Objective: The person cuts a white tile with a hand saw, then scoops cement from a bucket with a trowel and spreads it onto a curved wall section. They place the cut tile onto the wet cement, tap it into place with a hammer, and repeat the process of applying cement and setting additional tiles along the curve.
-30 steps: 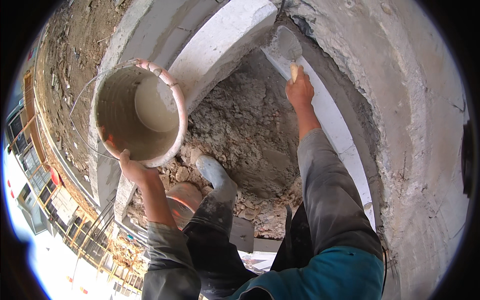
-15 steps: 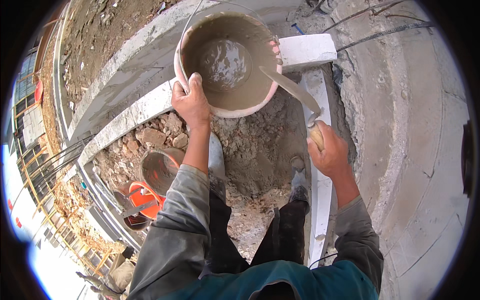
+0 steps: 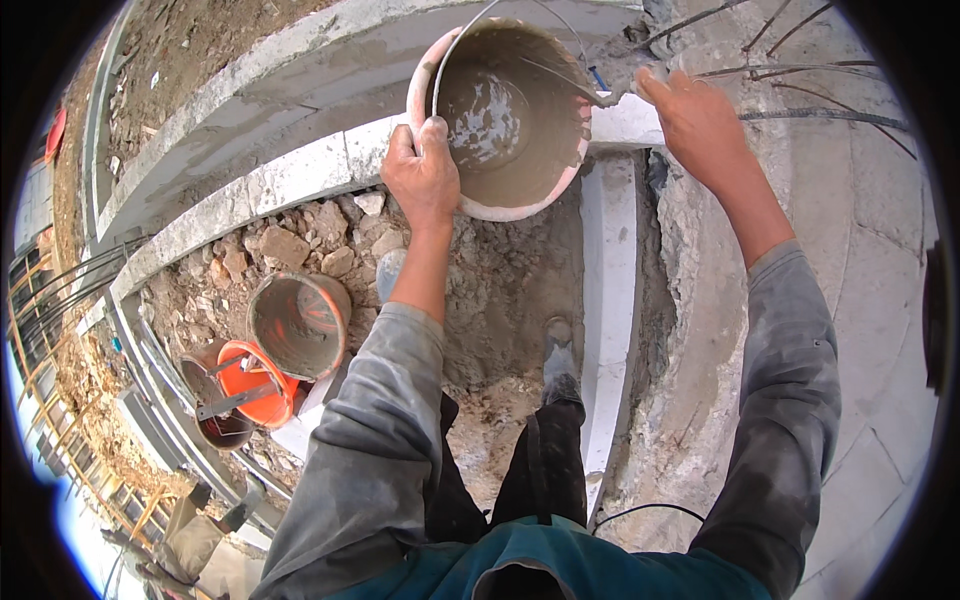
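My left hand (image 3: 422, 175) grips the near-left rim and wire handle of a pink, mortar-stained bucket (image 3: 578, 155), raised over the trench and holding wet grey mortar (image 3: 500, 130). My right hand (image 3: 700, 125), slightly blurred, grips the trowel at the bucket's right; its blade (image 3: 595, 96) reaches into the bucket over the rim, and its handle is mostly hidden by the fingers. A white concrete beam (image 3: 610, 300) runs down the trench's right side, and another pale ledge (image 3: 290, 180) crosses behind the bucket.
Orange buckets (image 3: 265, 400), one with a metal tool across it, and a mud-coated bucket (image 3: 340, 310) stand at left by broken rocks (image 3: 285, 245). Steel bars (image 3: 800, 113) project at upper right. My boots (image 3: 560, 350) are in the trench. Timber framing (image 3: 30, 380) lines the far left.
The bucket has moved right and up into the middle top with my left hand. My right hand has risen from the beam to beside the bucket, bringing the trowel blade into it.
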{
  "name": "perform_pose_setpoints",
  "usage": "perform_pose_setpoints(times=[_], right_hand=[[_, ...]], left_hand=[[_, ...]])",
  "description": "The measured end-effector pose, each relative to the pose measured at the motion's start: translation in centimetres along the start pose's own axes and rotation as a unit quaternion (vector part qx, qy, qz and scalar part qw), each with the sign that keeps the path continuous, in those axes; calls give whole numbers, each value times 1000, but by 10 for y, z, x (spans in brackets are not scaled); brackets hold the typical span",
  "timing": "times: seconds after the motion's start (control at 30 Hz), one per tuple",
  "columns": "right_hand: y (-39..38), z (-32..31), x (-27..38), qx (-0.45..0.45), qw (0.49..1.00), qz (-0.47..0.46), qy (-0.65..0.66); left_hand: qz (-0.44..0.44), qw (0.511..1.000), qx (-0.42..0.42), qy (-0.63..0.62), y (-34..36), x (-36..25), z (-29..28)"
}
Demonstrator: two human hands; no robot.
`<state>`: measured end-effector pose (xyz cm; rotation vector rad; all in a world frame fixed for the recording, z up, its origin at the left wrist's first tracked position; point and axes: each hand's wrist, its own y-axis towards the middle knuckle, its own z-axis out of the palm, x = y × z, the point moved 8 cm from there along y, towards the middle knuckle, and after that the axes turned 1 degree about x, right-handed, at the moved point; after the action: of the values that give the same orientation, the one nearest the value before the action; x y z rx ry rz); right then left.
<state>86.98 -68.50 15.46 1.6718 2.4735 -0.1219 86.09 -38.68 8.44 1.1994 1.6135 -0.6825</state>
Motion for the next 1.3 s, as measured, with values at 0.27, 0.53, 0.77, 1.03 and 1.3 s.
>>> perform_pose_setpoints(times=[0.27,0.53,0.77,1.03,1.3], right_hand=[[-22,60,55,156,980,-29,118],[-69,107,106,150,899,106,398],[-91,131,142,96,742,213,629],[-139,127,171,-52,631,248,733],[-241,172,151,-133,591,494,623]], left_hand=[[52,997,47,-17,-7,-8,10],[57,996,60,-31,-16,-7,15],[71,994,47,-68,-18,-6,6],[32,998,40,-44,-13,7,3],[-50,996,-6,-68,8,20,-6]])
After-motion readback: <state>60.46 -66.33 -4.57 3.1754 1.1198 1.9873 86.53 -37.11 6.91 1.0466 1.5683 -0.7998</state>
